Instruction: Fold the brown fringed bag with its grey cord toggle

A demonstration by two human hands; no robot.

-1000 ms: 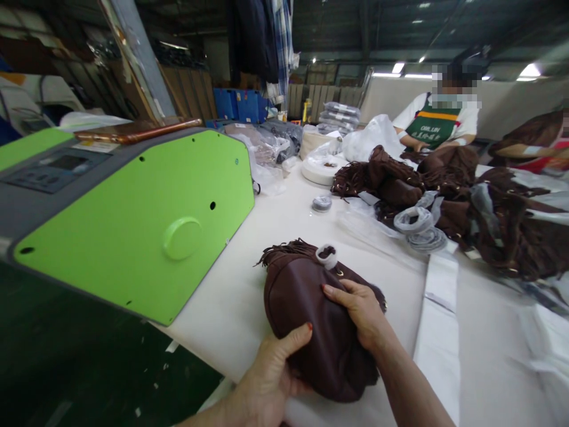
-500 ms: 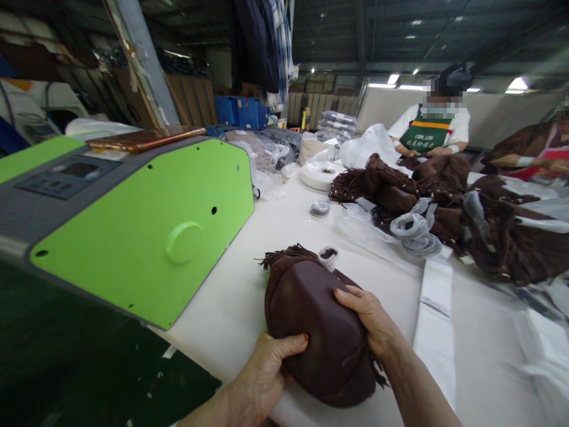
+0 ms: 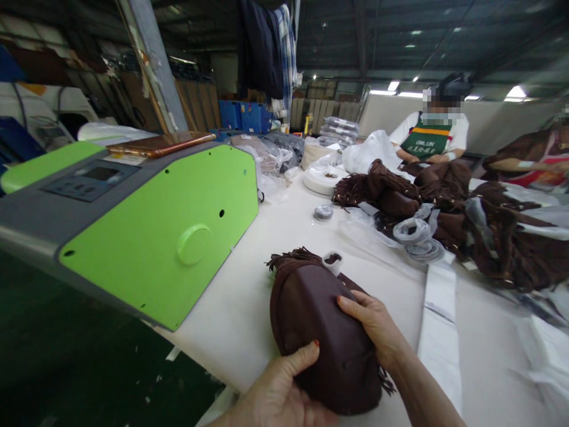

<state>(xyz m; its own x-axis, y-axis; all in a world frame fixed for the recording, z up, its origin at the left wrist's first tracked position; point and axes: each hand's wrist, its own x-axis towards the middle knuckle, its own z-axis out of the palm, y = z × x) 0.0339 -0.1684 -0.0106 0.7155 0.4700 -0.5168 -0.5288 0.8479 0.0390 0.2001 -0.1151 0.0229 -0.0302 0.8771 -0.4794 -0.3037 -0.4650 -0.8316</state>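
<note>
A dark brown leather bag [image 3: 320, 320] with a fringe at its far end lies on the white table [image 3: 249, 296] right before me. My left hand [image 3: 282, 394] grips its near end from below, thumb on top. My right hand [image 3: 373, 323] presses on its right side with fingers curled over the leather. A small white-wrapped fitting [image 3: 332, 261] sticks up at the bag's far end.
A green and grey machine [image 3: 146, 225] fills the left side. A heap of brown fringed bags [image 3: 448, 219] with white wrapped straps lies at the right. White tape rolls [image 3: 322, 178] and plastic bags sit further back. Two other people [image 3: 431, 136] work at the far side.
My left hand slid lower under the bag's near end, and the bag shifted slightly toward me and to the right. My right hand stayed on its side.
</note>
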